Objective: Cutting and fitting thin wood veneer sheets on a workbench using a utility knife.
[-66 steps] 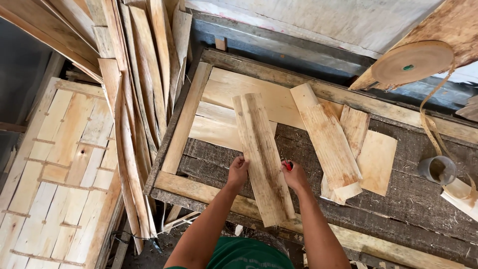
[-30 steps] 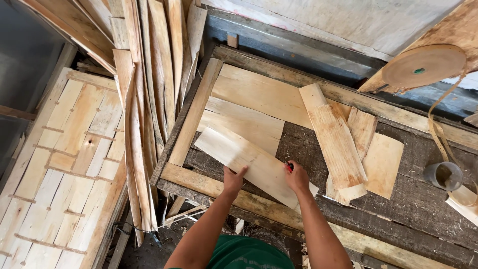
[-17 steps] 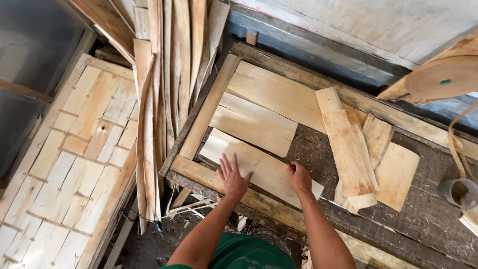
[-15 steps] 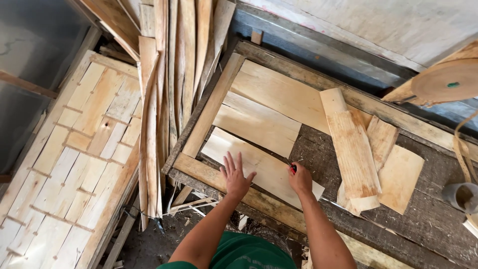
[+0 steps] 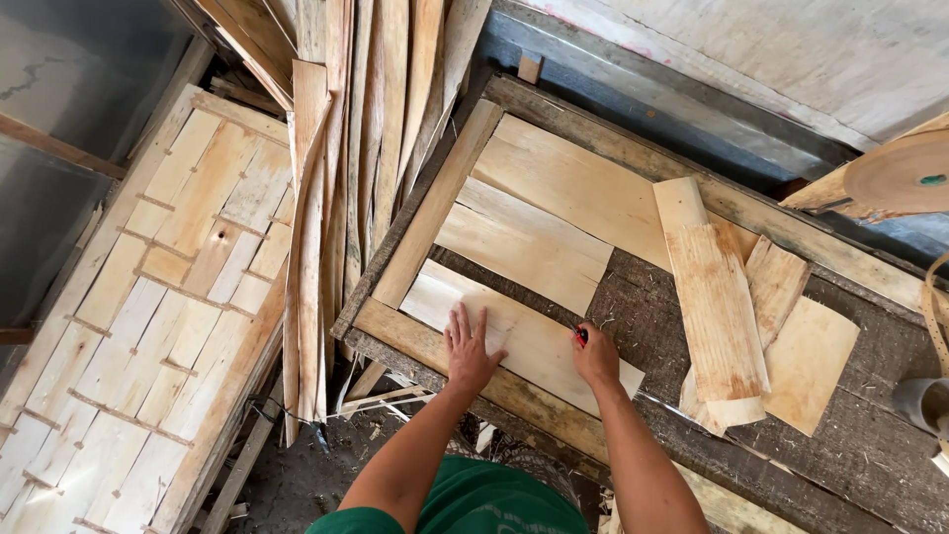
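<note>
- A person's two bare arms reach forward from the bottom of the head view over a rough wooden workbench edged by a plank frame.
- The left hand lies palm down with its fingers spread flat on a pale, thin wood veneer sheet; it grips nothing and only presses on the sheet.
- The right hand rests on the same sheet, just to the right of the left hand, with its fingers curled closed around a small red tool, of which only a tip shows.
- The veneer sheet lies at a slant along the near edge of the bench, directly under both hands, its left end beside the frame's corner and its right end reaching just past the right hand.
- Beyond it lie two more pale veneer sheets, side by side within the frame, the nearer one close to the held sheet.
- To the right, well apart from the hands, a loose stack of veneer pieces overlaps on the dark bench top.
- To the left of the bench, long thin strips stand bundled on edge, and beside them is a panel of joined veneer pieces.
- At the upper right edge is a round roll of tape.
</note>
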